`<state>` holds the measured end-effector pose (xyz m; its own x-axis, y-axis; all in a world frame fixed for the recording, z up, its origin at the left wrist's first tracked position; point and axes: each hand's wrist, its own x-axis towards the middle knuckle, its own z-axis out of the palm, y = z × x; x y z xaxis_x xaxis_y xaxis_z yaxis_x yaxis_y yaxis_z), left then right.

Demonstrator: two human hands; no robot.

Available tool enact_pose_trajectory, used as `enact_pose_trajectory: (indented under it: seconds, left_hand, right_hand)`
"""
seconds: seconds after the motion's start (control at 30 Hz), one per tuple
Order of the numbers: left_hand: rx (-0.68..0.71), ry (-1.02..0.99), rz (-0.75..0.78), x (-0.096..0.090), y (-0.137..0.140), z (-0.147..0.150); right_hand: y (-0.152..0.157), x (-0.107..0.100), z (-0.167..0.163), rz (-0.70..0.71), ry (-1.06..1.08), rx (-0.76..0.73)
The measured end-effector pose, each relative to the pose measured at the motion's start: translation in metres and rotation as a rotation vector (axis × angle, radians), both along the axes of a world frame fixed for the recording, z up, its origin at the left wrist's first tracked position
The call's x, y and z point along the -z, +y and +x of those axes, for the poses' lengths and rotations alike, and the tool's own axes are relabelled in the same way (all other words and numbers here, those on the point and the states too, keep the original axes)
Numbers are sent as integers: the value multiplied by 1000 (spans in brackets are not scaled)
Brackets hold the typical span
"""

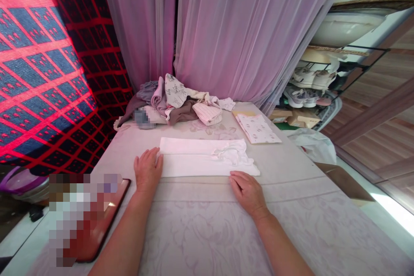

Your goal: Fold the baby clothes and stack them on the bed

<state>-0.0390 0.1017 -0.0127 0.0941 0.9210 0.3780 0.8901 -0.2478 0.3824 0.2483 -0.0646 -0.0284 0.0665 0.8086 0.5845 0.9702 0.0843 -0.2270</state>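
A white garment (190, 157) lies flat on the table in a long folded strip, with gathered ruffles toward its right end. At its left edge rests my left hand (148, 170), fingers stretched out and the thumb touching the cloth's side. My right hand (248, 192) lies by the lower right edge, its fingertips touching the hem and its fingers slightly bent, not closed round the cloth. Beyond the garment to the right is a folded white printed piece of clothing (258, 128), lying over something yellowish.
A heap of loose clothes (183, 110) sits at the table's far end, against purple curtains (239, 30). A red, partly blurred flat object (106, 220) lies at the left edge. A shoe rack (307, 90) and a cardboard box (343, 181) stand off the right side.
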Motion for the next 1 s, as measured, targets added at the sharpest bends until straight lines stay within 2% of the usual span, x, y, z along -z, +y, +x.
enact_pose_trajectory:
  seconds: [0.1,0.17,0.3,0.43,0.57,0.67,0.83,1.0]
  left_hand:
    - [-100,26,-78,1,4,-5]
    - [-115,57,-131,3,5,-7]
    - [-80,80,-177,5,5,-7]
    - [-76,-17,-138,5,6,-7]
    - [33,-114,-53,6,7,-8]
    - [105,-116,-53,8,8,-8]
    - [109,-76,-119,8,8,-9]
    - [103,-86,-119,9,10,-9]
  right_hand:
    - [0,2,3,2,18,3]
    - [0,3,4,-2,21,1]
    - [0,2,3,-8,14,2]
    - [1,-4,0,-9,-12,-7]
    - [10,-12,-16,-11,-2,-21]
    - [22,-17,-35,-36,31,-69]
    - [38,-19,-63,-105,77,-165]
    - [44,-20,-63,-192,91,-134]
